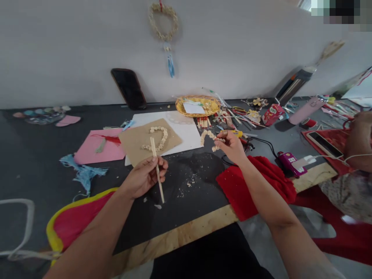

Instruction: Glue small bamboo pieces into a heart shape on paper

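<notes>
My left hand (147, 174) is closed around a couple of thin pale sticks (160, 188), which stand nearly upright over the table. Behind their top end, a curved strand of cream bead-like pieces (164, 135) lies on a brown paper square (133, 135). To the right, my right hand (232, 147) pinches a second curved cream strand (205, 133) between thumb and fingers, just above the table. A yellow-handled tool (236, 133) lies right behind that hand.
Pale crumbs (189, 183) dot the dark table. A wicker basket (186, 98), a phone (129, 89) and a pink sheet (87, 145) lie farther back or left. Red cloth (261, 178) is under my right forearm. Another person's arm (360, 139) is at the right edge.
</notes>
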